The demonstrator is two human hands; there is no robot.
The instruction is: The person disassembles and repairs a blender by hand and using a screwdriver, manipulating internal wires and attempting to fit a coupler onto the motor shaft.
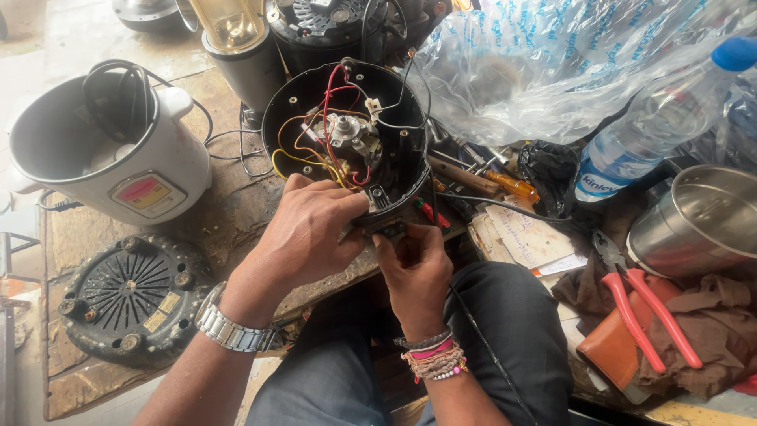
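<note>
An opened black round appliance base [288, 102] lies upside down on the wooden bench, showing a small motor [347, 132] and red, yellow and black wires. My left hand [307, 233], with a metal watch on its wrist, grips the near rim of the base. My right hand [416, 268], with bead bracelets on its wrist, pinches a small black part [386, 227] at that same near edge, just under the base. A thin black wire runs from there down past my right wrist.
A white rice cooker [118, 150] stands at left, a black vented round plate [130, 296] in front of it. Red-handled pliers [643, 308], a steel pot [702, 221], a plastic water bottle [658, 118], an orange-handled screwdriver [512, 185] and clear plastic bags [552, 63] crowd the right.
</note>
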